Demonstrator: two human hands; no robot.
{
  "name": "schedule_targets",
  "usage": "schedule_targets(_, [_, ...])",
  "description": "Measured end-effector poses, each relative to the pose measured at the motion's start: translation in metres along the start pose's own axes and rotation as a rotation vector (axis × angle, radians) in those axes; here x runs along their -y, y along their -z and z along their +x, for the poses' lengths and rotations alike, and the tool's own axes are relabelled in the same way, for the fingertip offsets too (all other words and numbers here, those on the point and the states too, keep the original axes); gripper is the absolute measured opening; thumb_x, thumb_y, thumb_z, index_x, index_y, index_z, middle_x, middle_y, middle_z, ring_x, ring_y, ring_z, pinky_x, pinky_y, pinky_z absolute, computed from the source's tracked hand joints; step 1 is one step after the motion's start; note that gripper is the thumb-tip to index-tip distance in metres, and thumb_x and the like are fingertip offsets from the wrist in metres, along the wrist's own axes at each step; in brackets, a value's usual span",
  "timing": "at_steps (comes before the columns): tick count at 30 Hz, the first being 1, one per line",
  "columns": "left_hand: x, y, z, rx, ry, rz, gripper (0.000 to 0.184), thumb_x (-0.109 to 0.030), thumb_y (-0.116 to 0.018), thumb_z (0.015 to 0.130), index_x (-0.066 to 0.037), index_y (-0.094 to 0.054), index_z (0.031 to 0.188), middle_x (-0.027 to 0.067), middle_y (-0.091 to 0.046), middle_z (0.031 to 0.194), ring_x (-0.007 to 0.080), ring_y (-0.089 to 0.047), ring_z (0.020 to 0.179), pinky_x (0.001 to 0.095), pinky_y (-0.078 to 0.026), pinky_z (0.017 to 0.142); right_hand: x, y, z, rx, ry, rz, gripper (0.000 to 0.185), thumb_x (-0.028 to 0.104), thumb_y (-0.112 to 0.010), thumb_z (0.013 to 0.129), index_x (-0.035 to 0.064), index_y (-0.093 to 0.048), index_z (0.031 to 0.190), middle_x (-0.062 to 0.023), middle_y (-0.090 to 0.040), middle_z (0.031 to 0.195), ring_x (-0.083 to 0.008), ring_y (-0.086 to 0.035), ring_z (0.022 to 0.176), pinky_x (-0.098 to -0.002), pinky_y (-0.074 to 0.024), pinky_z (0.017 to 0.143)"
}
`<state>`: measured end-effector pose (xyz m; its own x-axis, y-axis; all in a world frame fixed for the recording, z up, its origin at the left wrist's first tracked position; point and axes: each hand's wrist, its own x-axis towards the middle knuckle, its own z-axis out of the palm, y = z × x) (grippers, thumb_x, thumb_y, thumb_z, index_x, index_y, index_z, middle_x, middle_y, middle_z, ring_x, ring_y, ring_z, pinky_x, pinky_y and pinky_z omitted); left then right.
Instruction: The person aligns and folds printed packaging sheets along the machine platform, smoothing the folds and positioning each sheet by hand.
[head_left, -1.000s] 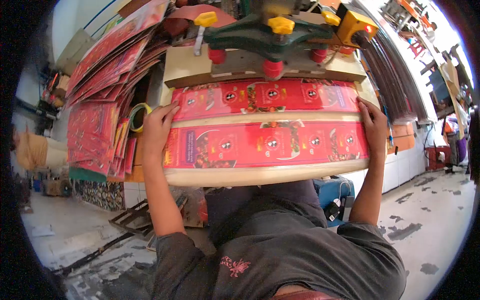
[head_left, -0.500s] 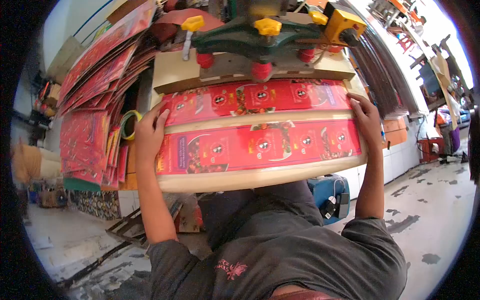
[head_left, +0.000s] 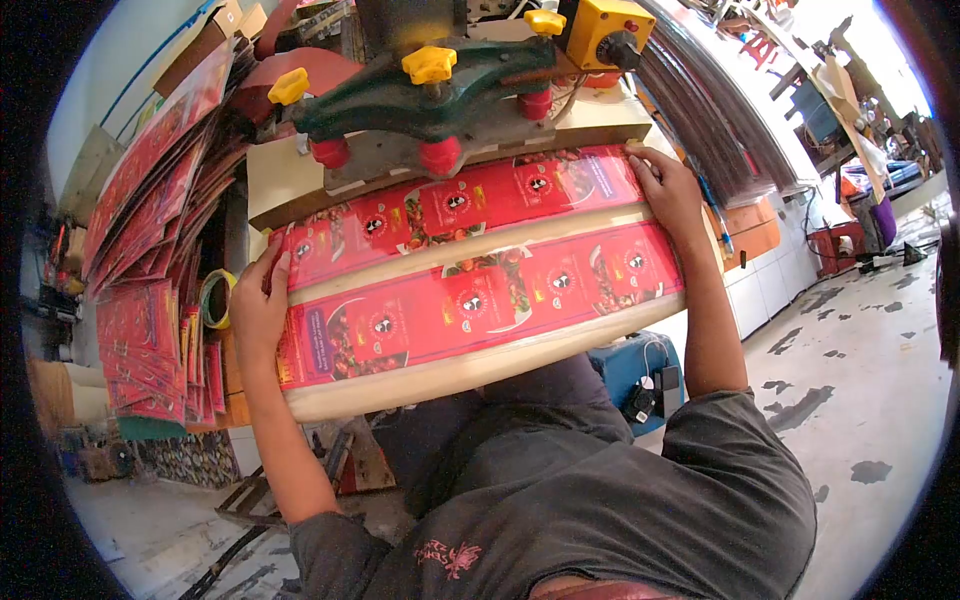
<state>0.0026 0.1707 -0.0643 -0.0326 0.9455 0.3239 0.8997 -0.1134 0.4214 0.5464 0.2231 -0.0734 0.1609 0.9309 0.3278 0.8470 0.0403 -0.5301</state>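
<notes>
A wide red printed sheet with food pictures and round logos lies on a cream-coloured bed, its two red bands parted by a pale strip. My left hand is at the sheet's left edge, thumb raised and fingers curled at the border. At the right edge, my right hand has its fingertips on the far corner, thumb and fingers bent around it. Just beyond the sheet stands a dark green press head with yellow knobs and red feet.
Stacks of red printed sheets lean on the left, with a roll of yellow tape beside them. A yellow control box sits at the back right, near a dark stack of sheets. Below is a blue case with chargers.
The view has turned and shifted, so the press and the sheet appear further left and tilted. Both hands stay at the sheet's two ends.
</notes>
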Motion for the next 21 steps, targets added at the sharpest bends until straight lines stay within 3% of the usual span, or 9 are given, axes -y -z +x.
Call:
schedule_targets(5, [0.0027, -0.0020, 0.0004, -0.039, -0.055, -0.010, 0.040, -0.035, -0.056, 0.098, -0.005, -0.067, 0.122, 0.0252, -0.068, 0.107, 0.0387, -0.067, 0.097, 0.0407, -0.051, 0.085, -0.0056, -0.0022, 0.0013, -0.027, 0.062, -0.015, 0.029, 0.038, -0.060, 0.094, 0.0199, -0.072, 0.114, -0.0142, -0.073, 0.090, -0.0288, -0.071, 0.082, -0.0387, -0.0525, 0.074])
schedule_targets(10, [-0.0050, 0.0026, 0.0008, 0.017, 0.043, -0.021, 0.039, -0.034, -0.056, 0.098, -0.006, -0.066, 0.124, 0.0251, -0.067, 0.109, 0.0380, -0.067, 0.098, 0.0394, -0.051, 0.085, -0.0020, 0.0000, 0.0006, 0.010, 0.017, -0.047, 0.031, 0.039, -0.060, 0.094, 0.0183, -0.072, 0.113, -0.0175, -0.072, 0.098, -0.0318, -0.070, 0.088, -0.0409, -0.0529, 0.078])
schedule_targets(20, [0.0033, -0.0011, 0.0003, -0.025, -0.015, -0.013, 0.038, -0.033, -0.057, 0.097, -0.008, -0.066, 0.125, 0.0234, -0.068, 0.108, 0.0368, -0.067, 0.099, 0.0393, -0.050, 0.086, -0.0018, -0.0005, 0.0006, 0.000, 0.001, -0.043, 0.031, 0.039, -0.061, 0.094, 0.0160, -0.073, 0.110, -0.0171, -0.072, 0.095, -0.0332, -0.070, 0.088, -0.0414, -0.0530, 0.077])
schedule_targets(21, [0.0022, -0.0005, 0.0007, -0.017, 0.001, -0.008, 0.038, -0.033, -0.057, 0.097, -0.008, -0.066, 0.124, 0.0233, -0.068, 0.108, 0.0364, -0.067, 0.098, 0.0388, -0.051, 0.086, 0.0012, 0.0010, -0.0004, -0.007, 0.009, -0.032, 0.030, 0.036, -0.061, 0.094, 0.0138, -0.073, 0.110, -0.0167, -0.072, 0.092, -0.0302, -0.070, 0.083, -0.0382, -0.0520, 0.073])
